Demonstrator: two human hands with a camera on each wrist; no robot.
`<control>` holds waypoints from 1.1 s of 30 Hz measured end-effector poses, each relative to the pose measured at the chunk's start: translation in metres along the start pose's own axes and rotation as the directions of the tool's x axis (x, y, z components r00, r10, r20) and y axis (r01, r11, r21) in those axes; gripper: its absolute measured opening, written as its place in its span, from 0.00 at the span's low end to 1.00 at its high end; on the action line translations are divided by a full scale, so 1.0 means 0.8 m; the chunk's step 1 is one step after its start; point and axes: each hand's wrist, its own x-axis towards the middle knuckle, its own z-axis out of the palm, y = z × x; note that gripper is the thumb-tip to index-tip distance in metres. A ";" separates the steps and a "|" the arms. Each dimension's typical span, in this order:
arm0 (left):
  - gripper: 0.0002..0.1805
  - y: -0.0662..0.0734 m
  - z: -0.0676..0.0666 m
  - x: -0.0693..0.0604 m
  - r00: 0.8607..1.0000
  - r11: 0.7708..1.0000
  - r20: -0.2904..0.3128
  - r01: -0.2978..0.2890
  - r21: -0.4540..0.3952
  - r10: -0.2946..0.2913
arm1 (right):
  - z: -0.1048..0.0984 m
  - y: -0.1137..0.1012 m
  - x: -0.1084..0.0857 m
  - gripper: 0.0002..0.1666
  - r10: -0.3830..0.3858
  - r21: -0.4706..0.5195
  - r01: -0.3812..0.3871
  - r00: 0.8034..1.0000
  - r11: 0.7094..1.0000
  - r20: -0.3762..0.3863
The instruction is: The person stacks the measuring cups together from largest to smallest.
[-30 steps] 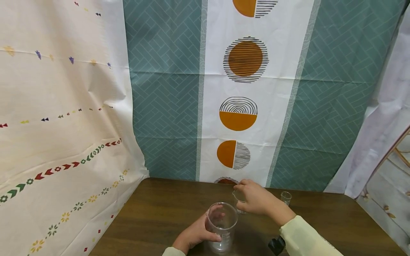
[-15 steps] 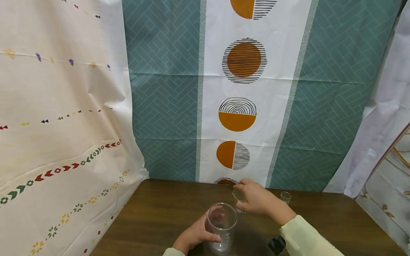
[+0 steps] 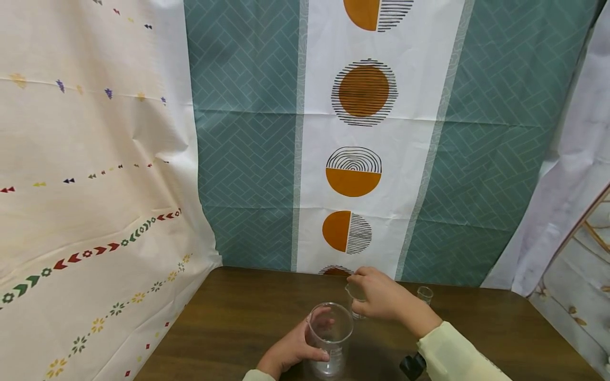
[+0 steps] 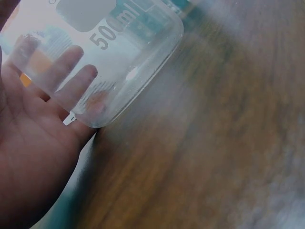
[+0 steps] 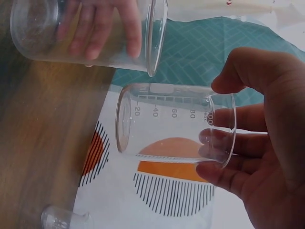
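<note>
A teal cloth with a herringbone pattern and a white central band of orange-and-black circles (image 3: 243, 132) fills the upper middle of the head view. A cream cloth with rows of small coloured motifs (image 3: 95, 137) covers the left side, and a pale lilac-white cloth (image 3: 562, 185) hangs at the right edge. Below them, a dark brown wooden table (image 3: 248, 312) spans the lower part of the frame. A pale yellow sleeve (image 3: 452, 352) reaches in from the lower right.

At bottom centre is a tall, clear glass beaker (image 3: 339, 338), marked 500 ml in the left wrist view. The left hand (image 3: 293, 344) clasps it, fingers curled round its far side and thumb across its front. Whether its base touches the wood I cannot tell.

The right hand (image 3: 378, 296), just right of centre in the lower frame, grips a smaller, clear glass beaker (image 5: 171, 105) near the rim, thumb on one side and fingers on the other. That beaker sits mid-frame in the right wrist view, graduated from 20 to 100, its base seen against the white cloth, near the tall beaker.

A black object (image 3: 412, 365) shows beside the sleeve at lower right. A small clear glass vessel (image 3: 425, 295) stands on the table behind the right wrist.
</note>
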 end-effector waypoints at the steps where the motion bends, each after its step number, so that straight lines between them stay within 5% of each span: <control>1: 0.48 0.000 0.000 0.000 1.000 1.000 0.001 -0.002 -0.001 0.002 | 0.000 0.000 0.000 0.28 0.001 0.002 -0.001 1.000 1.000 0.002; 33: 0.48 -0.001 0.000 -0.001 1.000 1.000 0.005 0.014 -0.017 -0.014 | -0.004 -0.006 -0.006 0.26 -0.024 -0.017 0.024 1.000 1.000 -0.018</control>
